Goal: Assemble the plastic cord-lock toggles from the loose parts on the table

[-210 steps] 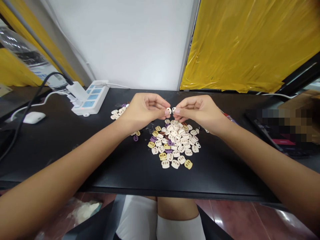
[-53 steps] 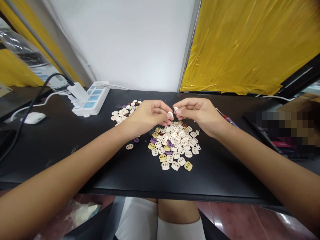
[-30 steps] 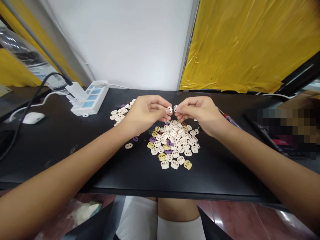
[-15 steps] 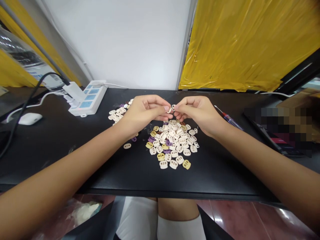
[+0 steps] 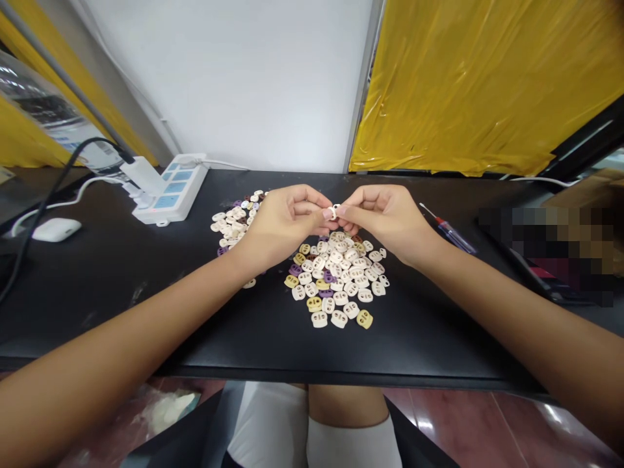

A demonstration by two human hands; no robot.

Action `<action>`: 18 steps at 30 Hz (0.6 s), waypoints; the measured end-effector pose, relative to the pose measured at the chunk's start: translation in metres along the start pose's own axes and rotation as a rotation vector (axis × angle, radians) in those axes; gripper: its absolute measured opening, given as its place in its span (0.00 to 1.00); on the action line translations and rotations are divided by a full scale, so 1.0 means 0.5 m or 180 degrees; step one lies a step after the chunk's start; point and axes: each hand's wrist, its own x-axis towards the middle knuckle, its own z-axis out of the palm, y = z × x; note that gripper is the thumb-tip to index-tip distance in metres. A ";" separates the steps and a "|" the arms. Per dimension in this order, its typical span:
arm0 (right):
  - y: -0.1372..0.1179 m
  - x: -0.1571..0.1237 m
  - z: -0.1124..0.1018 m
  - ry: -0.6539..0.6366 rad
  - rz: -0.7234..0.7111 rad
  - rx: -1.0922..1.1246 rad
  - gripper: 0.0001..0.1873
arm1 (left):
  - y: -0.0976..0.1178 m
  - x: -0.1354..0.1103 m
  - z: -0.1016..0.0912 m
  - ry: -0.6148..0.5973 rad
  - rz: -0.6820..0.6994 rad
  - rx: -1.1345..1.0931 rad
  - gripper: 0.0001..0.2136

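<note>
My left hand (image 5: 287, 224) and my right hand (image 5: 383, 218) meet above the table, thumbs and fingertips pinched. Between them is a small cream cord lock (image 5: 334, 212); its parts touch, with one side in each hand. How far the parts fit into each other is too small to make out. Below my fingers lies a heap of two-hole cord locks (image 5: 341, 266), mostly cream, with some yellow, purple and brown ones. A second pile of small cord lock pieces (image 5: 227, 224) sits to the left, partly hidden behind my left hand and forearm.
The black table (image 5: 219, 338) has a white power strip (image 5: 173, 195) with plugs and cables at back left. Near it are a white earbud case (image 5: 56, 229) and a plastic bottle (image 5: 63, 123). A screwdriver (image 5: 451, 232) lies right of my right hand, before a blurred-out area.
Half a second ago each hand held a separate small piece with a gap between. My fingertips have come together and the pieces now touch.
</note>
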 end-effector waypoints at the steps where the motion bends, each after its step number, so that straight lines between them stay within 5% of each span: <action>1: -0.001 0.000 0.000 0.0002 -0.0019 -0.0032 0.06 | 0.001 0.000 0.001 0.0008 0.0007 0.0004 0.05; 10: -0.004 -0.002 0.003 0.0039 -0.0103 -0.0259 0.09 | 0.004 -0.001 0.000 0.0098 0.0007 0.0067 0.04; 18: -0.004 0.001 -0.009 -0.0256 0.0063 0.0226 0.15 | 0.005 -0.006 0.002 0.0137 0.0085 0.0027 0.05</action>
